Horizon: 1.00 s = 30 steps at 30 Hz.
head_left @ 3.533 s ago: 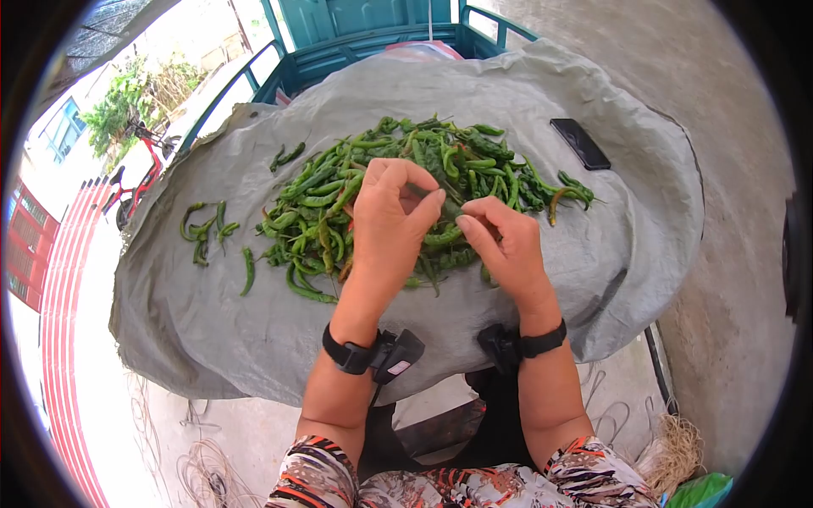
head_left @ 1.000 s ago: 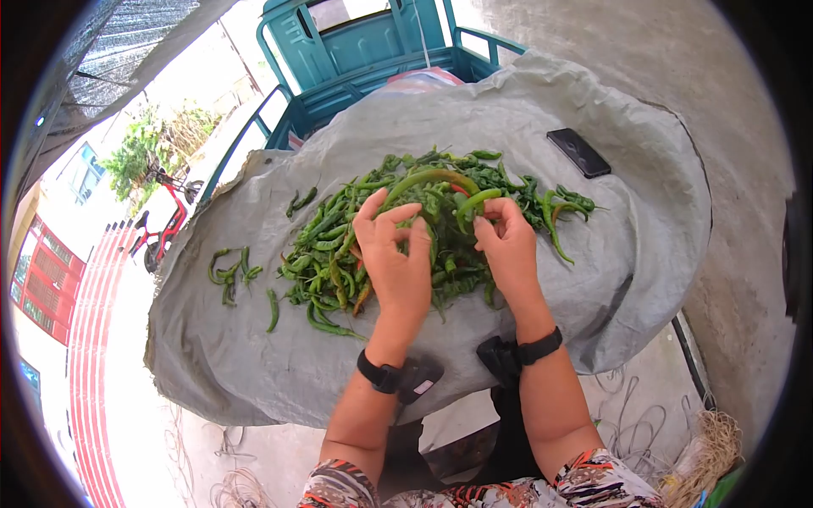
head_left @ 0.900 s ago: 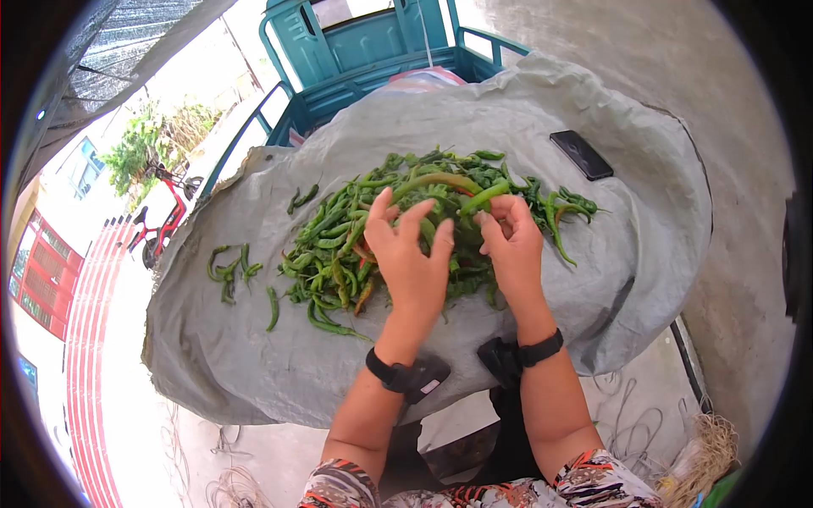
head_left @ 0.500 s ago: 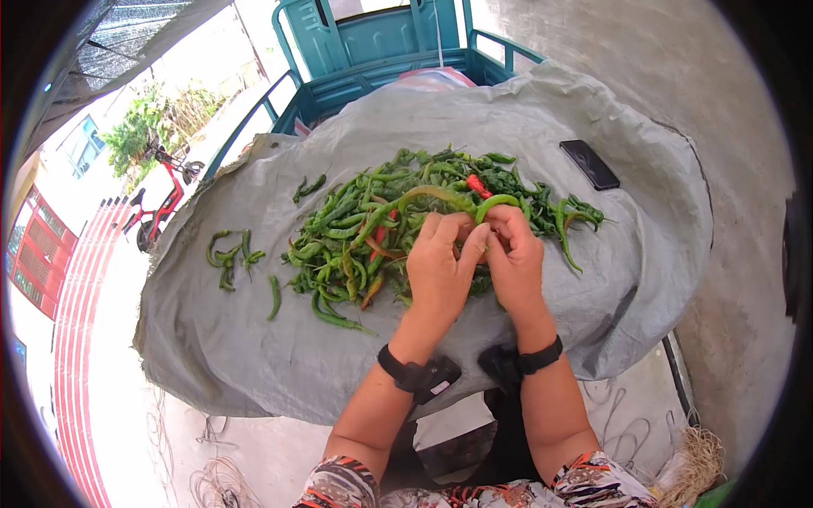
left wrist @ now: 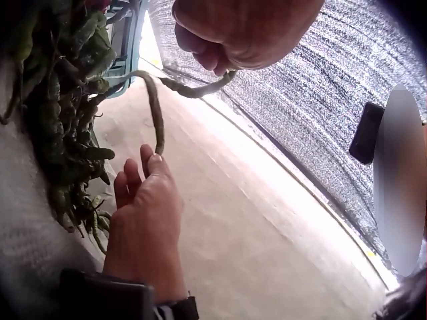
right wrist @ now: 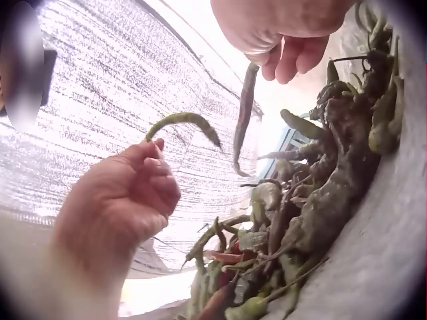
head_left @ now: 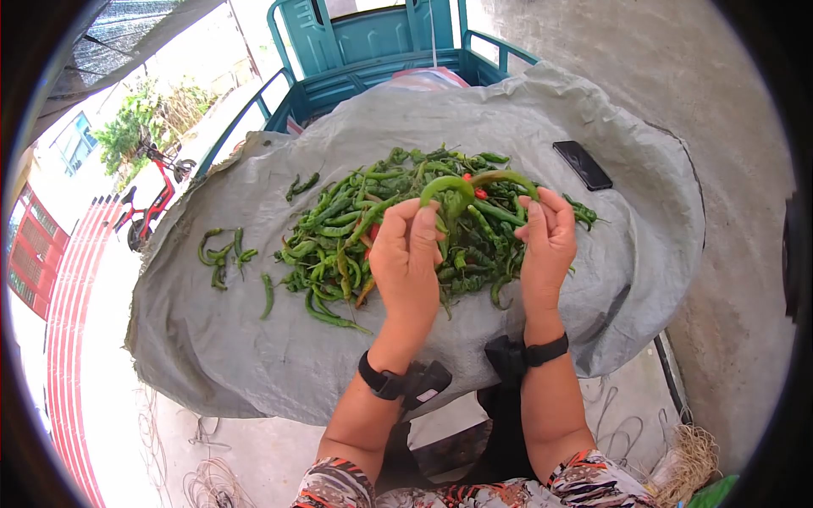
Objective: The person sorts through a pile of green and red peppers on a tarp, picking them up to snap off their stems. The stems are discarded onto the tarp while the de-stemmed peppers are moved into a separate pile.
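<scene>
Both hands (head_left: 408,262) (head_left: 548,247), now apart (close together before), each pinching a curved pepper (head_left: 445,183) (head_left: 508,176)

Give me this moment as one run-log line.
left hand: pinches curved green pepper | right hand: pinches second pepper | pepper pile: on grey sheet

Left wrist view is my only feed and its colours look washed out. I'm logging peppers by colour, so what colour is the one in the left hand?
Observer: The head view shows the curved pepper that the left hand pinches by one end as bright green.
Operator: Logged. The heap is cut off at the edge of my picture. Do any peppers lie apart from it?
Observer: Yes, in the head view a small cluster of green peppers lies on the gray sheet, separate from the main pile and to its left.
</scene>
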Each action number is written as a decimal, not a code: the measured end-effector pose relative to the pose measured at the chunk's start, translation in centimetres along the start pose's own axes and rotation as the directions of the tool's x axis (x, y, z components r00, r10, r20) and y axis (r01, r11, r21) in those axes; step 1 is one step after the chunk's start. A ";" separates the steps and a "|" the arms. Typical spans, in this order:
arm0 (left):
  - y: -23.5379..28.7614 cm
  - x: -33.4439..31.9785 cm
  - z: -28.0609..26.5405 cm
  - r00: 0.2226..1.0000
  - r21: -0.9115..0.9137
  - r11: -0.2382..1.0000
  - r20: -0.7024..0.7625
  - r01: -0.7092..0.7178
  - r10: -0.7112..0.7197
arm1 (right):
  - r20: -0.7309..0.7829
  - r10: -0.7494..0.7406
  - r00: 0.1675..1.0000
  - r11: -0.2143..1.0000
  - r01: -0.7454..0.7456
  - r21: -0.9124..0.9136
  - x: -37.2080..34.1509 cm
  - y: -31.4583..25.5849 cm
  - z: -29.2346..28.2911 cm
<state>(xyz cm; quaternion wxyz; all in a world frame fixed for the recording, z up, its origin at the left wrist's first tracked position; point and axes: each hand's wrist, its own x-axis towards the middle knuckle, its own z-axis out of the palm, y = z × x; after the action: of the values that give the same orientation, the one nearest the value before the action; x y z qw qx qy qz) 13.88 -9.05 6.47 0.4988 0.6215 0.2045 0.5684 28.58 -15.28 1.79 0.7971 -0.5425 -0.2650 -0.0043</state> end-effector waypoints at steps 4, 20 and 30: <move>0.6 0.1 -0.4 0.999 -0.075 0.997 0.045 0.011 -0.007 | -0.118 0.014 0.993 1.000 -0.014 0.004 0.9 0.7 -1.1; 0.2 0.3 -1.1 0.960 0.052 0.994 0.259 0.100 -0.110 | 0.506 -0.415 0.756 0.667 0.631 -0.396 -1.5 -2.5 1.2; -0.3 1.4 -2.6 0.962 0.219 0.976 0.262 0.023 -0.081 | 0.040 -0.152 0.988 0.764 0.143 -0.629 3.3 1.2 -2.2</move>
<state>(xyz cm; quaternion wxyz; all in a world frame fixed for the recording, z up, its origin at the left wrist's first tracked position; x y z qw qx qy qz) 11.97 -6.72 6.52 0.4671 0.7373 0.2112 0.4401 32.70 -15.78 1.58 0.5684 -0.7553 -0.2849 -0.1590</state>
